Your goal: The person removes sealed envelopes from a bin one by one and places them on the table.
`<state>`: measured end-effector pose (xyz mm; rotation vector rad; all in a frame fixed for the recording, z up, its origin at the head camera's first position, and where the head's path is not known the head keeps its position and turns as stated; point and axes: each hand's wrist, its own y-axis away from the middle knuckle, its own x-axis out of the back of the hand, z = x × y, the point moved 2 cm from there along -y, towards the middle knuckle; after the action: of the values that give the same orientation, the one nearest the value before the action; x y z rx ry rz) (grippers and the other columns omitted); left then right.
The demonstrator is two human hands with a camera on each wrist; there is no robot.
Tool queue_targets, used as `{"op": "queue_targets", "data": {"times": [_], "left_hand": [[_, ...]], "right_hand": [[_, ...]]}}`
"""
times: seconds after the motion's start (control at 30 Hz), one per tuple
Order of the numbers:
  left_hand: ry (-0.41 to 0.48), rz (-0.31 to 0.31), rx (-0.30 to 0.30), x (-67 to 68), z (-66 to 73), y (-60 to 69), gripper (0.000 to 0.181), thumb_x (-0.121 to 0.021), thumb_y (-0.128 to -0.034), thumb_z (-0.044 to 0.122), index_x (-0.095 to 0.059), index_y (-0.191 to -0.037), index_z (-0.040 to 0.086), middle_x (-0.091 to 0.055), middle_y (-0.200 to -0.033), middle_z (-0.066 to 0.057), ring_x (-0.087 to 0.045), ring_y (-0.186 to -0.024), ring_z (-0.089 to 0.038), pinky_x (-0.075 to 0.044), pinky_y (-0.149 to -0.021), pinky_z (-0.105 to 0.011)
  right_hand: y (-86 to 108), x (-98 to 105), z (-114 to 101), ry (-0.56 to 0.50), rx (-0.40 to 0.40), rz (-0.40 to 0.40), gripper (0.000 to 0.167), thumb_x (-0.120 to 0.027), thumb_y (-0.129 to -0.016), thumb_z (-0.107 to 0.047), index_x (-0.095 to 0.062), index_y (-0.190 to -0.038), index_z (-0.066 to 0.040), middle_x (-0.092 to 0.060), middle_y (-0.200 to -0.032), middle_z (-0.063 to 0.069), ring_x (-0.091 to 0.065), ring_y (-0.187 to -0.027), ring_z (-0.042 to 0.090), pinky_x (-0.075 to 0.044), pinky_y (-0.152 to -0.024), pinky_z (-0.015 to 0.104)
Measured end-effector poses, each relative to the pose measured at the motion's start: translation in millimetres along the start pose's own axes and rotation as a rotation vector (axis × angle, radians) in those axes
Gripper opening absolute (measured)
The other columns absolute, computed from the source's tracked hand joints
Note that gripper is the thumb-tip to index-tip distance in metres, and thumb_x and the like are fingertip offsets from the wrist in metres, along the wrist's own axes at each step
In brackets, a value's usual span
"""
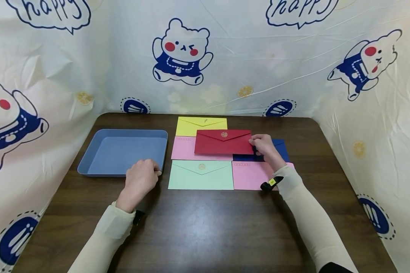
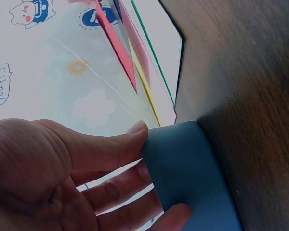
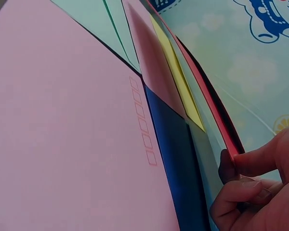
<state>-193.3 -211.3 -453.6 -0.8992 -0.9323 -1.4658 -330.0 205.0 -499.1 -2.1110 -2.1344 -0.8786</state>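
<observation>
My right hand (image 1: 267,149) pinches a red envelope (image 1: 218,146) by its right edge. The envelope, with a gold emblem on its flap, is raised over a pink envelope (image 1: 182,148) and partly covers it. In the right wrist view, thumb and fingers (image 3: 253,166) close on the red envelope's end. At the left, my left hand (image 1: 141,181) grips the near right corner of a shallow blue tray (image 1: 123,153). The left wrist view shows the thumb on the tray's wall (image 2: 183,163) and the other fingers around it.
Flat on the dark wooden table (image 1: 198,231) lie a yellow envelope (image 1: 188,130), a mint green envelope (image 1: 199,180), a dark blue envelope (image 1: 281,148) and a second pink envelope (image 1: 247,177), edge to edge. A printed white sheet (image 1: 239,57) hangs around the table's back and sides.
</observation>
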Motion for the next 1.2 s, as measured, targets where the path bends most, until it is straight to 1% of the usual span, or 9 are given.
{"op": "queue_targets", "data": {"times": [0.17,0.47,0.63,0.8,1.0,1.2], "left_hand": [[0.001,-0.001,0.003,0.2,0.3,0.1,0.009,-0.075,-0.0955,0.006,-0.083,-0.099,0.005,-0.076,-0.095,-0.015,-0.066,-0.074,-0.031,-0.054,-0.059,-0.051],[0.002,0.004,-0.004,0.0,0.0,0.7,0.009,-0.074,-0.0962,0.006,-0.083,-0.096,0.007,-0.075,-0.09,-0.013,-0.064,-0.069,-0.029,-0.052,-0.057,-0.05],[-0.002,0.005,-0.004,-0.1,-0.3,0.8,0.009,-0.074,-0.0963,0.006,-0.083,-0.097,0.006,-0.075,-0.09,-0.014,-0.064,-0.069,-0.029,-0.052,-0.057,-0.051],[-0.003,0.005,-0.005,-0.2,-0.1,1.3,0.009,-0.074,-0.0965,0.007,-0.083,-0.097,0.006,-0.076,-0.091,-0.015,-0.065,-0.069,-0.03,-0.053,-0.057,-0.051],[0.001,0.007,-0.01,-0.7,0.2,1.7,0.009,-0.074,-0.0961,0.006,-0.083,-0.1,0.005,-0.076,-0.096,-0.016,-0.068,-0.074,-0.034,-0.055,-0.059,-0.053],[0.006,0.002,-0.003,-0.6,0.5,1.3,0.009,-0.074,-0.0962,0.006,-0.083,-0.099,0.005,-0.076,-0.094,-0.015,-0.065,-0.07,-0.029,-0.054,-0.057,-0.049]], "right_hand": [[-2.5,7,0,-0.01,-0.001,0.008,0.036,-0.055,-0.11,-0.018,-0.061,-0.139,0.001,-0.054,-0.123,0.012,-0.047,-0.101,0.023,-0.048,-0.078,0.035],[-6.0,17,2,-0.016,0.007,0.027,0.034,-0.054,-0.11,-0.017,-0.061,-0.138,0.002,-0.052,-0.108,0.008,-0.045,-0.087,0.02,-0.047,-0.071,0.03],[-9.4,21,3,-0.027,0.016,0.043,0.033,-0.053,-0.11,-0.015,-0.061,-0.136,0.003,-0.052,-0.105,0.007,-0.045,-0.083,0.019,-0.045,-0.065,0.026],[-10.8,26,4,-0.027,0.019,0.055,0.033,-0.054,-0.109,-0.015,-0.062,-0.135,0.003,-0.05,-0.1,0.006,-0.044,-0.08,0.017,-0.045,-0.064,0.025],[-11.8,33,4,-0.035,-0.002,0.068,0.035,-0.052,-0.109,-0.015,-0.061,-0.138,0.003,-0.05,-0.105,0.007,-0.044,-0.083,0.018,-0.045,-0.066,0.025],[-13.6,38,6,-0.042,-0.018,0.074,0.036,-0.052,-0.109,-0.015,-0.06,-0.139,0.004,-0.051,-0.108,0.008,-0.045,-0.084,0.019,-0.044,-0.065,0.025]]}}
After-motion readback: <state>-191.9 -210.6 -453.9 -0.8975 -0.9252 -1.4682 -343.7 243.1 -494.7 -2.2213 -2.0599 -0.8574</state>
